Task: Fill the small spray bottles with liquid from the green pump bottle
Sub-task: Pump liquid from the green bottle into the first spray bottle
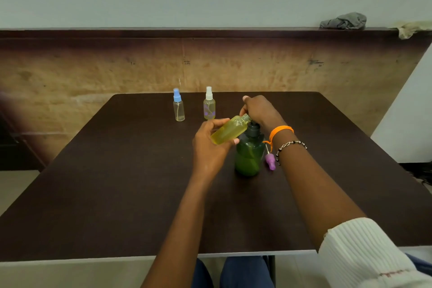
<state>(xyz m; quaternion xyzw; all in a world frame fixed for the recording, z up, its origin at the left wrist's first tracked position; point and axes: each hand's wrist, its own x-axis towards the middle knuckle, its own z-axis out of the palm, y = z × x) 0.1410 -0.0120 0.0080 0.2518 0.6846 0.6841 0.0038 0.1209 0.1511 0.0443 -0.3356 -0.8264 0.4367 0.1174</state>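
Filling the open spray bottle at the pump spout.

Left hand (210, 145) grips the uncapped small bottle (230, 130), tilted, its neck right under the right hand's (259, 110) fingers, which curl over the green pump bottle (247, 156) head. Its purple cap (270, 161) lies just beside the right wrist. Best: keep the neck against the spout, press slowly, stop before overflow; it looks nearly full.
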